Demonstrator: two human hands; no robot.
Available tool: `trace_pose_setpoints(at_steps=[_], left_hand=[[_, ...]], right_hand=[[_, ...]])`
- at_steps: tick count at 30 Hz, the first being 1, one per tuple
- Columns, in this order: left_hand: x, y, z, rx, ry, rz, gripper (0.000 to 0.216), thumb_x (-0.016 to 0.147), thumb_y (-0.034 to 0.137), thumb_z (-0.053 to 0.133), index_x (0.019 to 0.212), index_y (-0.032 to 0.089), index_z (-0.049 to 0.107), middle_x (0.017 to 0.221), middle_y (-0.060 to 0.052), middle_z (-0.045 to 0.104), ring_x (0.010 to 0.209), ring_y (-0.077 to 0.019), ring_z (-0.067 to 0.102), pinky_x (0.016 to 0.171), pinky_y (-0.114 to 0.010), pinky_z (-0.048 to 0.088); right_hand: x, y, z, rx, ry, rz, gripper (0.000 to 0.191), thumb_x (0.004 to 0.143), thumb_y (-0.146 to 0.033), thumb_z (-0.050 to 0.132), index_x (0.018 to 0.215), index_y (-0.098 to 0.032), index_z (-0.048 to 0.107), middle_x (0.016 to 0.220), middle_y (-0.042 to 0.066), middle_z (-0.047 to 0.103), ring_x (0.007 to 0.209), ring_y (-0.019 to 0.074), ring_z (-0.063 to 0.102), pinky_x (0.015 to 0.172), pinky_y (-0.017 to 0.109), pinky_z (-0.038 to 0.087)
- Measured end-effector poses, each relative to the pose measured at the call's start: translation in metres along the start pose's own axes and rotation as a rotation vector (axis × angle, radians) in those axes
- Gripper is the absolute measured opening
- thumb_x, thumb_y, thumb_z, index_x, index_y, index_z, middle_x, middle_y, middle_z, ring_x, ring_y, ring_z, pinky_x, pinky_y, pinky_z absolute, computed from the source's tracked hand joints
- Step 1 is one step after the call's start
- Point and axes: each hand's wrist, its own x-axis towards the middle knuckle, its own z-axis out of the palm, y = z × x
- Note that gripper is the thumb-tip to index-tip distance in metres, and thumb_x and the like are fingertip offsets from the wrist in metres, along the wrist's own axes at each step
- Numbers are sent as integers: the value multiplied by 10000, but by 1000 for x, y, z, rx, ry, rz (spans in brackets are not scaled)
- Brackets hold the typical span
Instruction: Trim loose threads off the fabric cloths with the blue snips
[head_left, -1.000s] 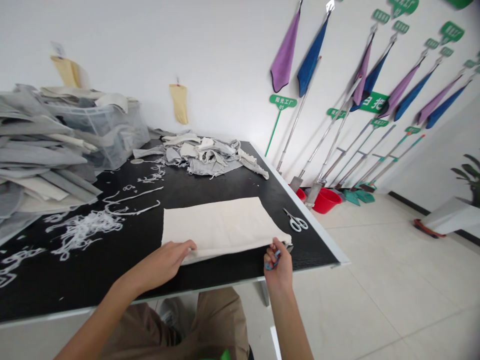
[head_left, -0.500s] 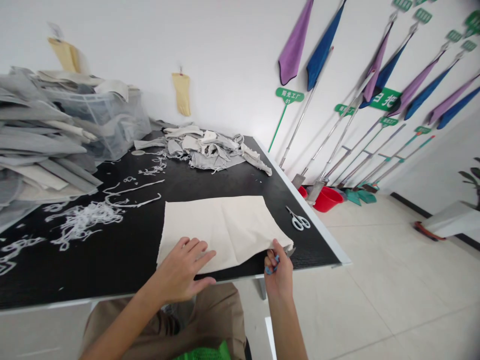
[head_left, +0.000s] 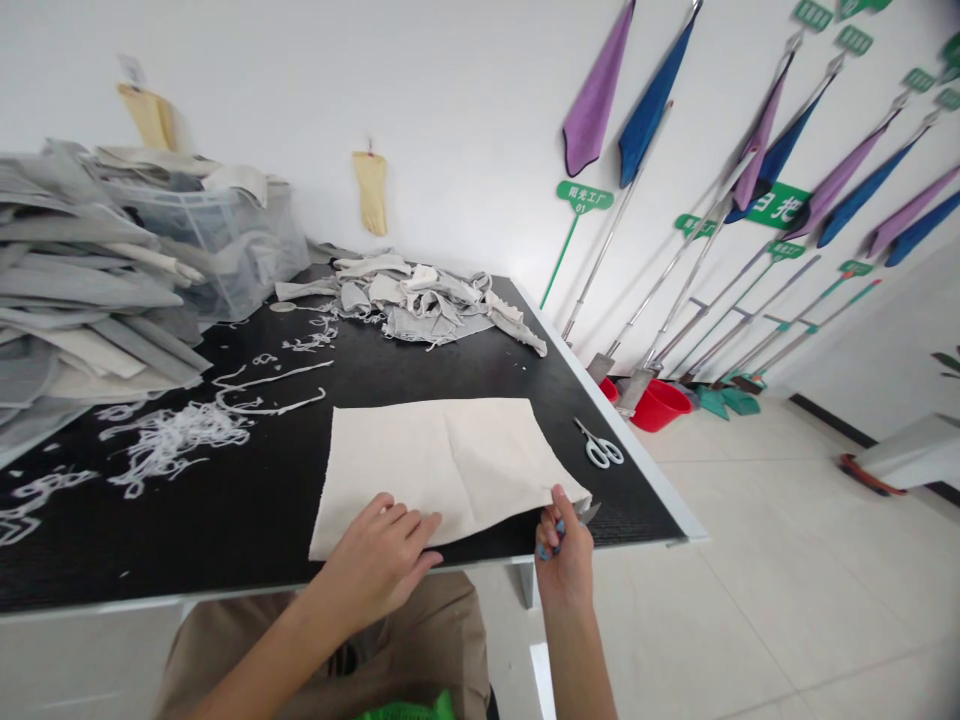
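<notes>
A cream cloth piece (head_left: 427, 450) lies on the black tabletop in front of me, its right corner slightly raised. My left hand (head_left: 386, 550) rests on the cloth's near left part, thumb apart from the slightly bent fingers. At the right corner, my right hand (head_left: 562, 540) is closed, its thumb on top of the cloth edge. Small blue-handled scissors (head_left: 549, 545) are held in that same hand, their metal blades pointing right beyond the corner. A second pair of scissors (head_left: 600, 446), with white handles, lies to the right of the cloth.
White thread scraps (head_left: 180, 440) and a tall stack of grey cloth (head_left: 82, 290) occupy the left side. Behind them is a clear plastic bin (head_left: 225, 240). Crumpled cloth pieces (head_left: 420, 300) lie at the back. A red bucket (head_left: 660, 404) stands on the floor beyond the table.
My left hand has shifted slightly right, and its fingers have drawn closer to the thumb. My right hand keeps its hold on the cloth corner and scissors. The view has shifted slightly.
</notes>
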Motion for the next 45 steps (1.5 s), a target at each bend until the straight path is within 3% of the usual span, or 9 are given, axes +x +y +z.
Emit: trace_pose_setpoints(at_steps=[5, 10, 15, 20, 25, 29, 34, 39, 45], left_hand=[[24, 24, 3, 29, 77, -145, 470, 867, 495, 623, 1231, 202, 578, 1059, -83, 625, 977, -287, 559, 909, -479, 394], [37, 27, 16, 85, 145, -82, 276, 866, 160, 589, 1140, 189, 606, 973, -59, 638, 880, -245, 586, 846, -449, 445], [16, 8, 28, 92, 398, 79, 313, 898, 23, 513, 1182, 130, 587, 990, -54, 694, 864, -180, 624, 930, -409, 446], [-12, -10, 17, 107, 483, 98, 223, 949, 79, 496, 1140, 90, 609, 1039, -80, 709, 955, -170, 638, 1014, -360, 421], [-30, -23, 4, 246, 301, -60, 322, 927, 60, 422, 1128, 165, 650, 1101, -108, 679, 968, -264, 638, 907, -478, 450], [-45, -40, 5, 260, 221, -115, 487, 862, -6, 388, 1262, 184, 591, 1072, -105, 666, 924, -250, 639, 871, -446, 458], [-48, -72, -14, 7, 79, -204, 408, 982, 247, 408, 1386, 262, 464, 1091, -57, 686, 943, -208, 659, 881, -338, 476], [2, -113, -46, -144, -175, -373, 362, 996, 419, 326, 1186, 270, 596, 912, -43, 701, 875, -233, 675, 797, -324, 481], [79, -154, -43, -57, -162, -490, 398, 978, 373, 291, 1150, 258, 630, 1054, -69, 703, 1008, -264, 652, 901, -365, 456]], right_hand=[[-1, 1, 4, -21, -26, 19, 491, 610, -369, 866, 654, -199, 407, 486, -126, 371, 349, -4, 258, 278, 141, 167], [-1, -7, 7, 14, -47, 10, 446, 613, -350, 867, 694, -180, 463, 557, -115, 431, 362, -17, 264, 285, 125, 195], [5, -11, 3, -1, -47, -24, 467, 625, -328, 865, 636, -189, 420, 484, -122, 381, 356, 0, 275, 290, 132, 187], [7, -8, -5, -130, -29, -125, 486, 676, -345, 846, 621, -194, 388, 462, -103, 410, 373, 14, 329, 328, 142, 216], [5, -12, -7, -179, 10, -202, 471, 644, -331, 870, 711, -206, 421, 497, -105, 440, 392, 26, 351, 345, 147, 223], [6, -16, -5, -196, 9, -230, 474, 637, -333, 872, 719, -207, 422, 492, -103, 438, 392, 28, 345, 348, 150, 218], [19, -24, 6, -261, 11, -241, 477, 619, -366, 874, 704, -203, 434, 455, -112, 412, 362, 27, 325, 340, 153, 193], [59, -28, 39, -349, -132, -194, 464, 614, -417, 859, 640, -184, 459, 475, -103, 409, 377, 21, 323, 340, 162, 186], [132, -16, 92, -421, -119, -117, 390, 601, -360, 835, 590, -179, 490, 496, -49, 525, 395, 38, 362, 333, 183, 202]])
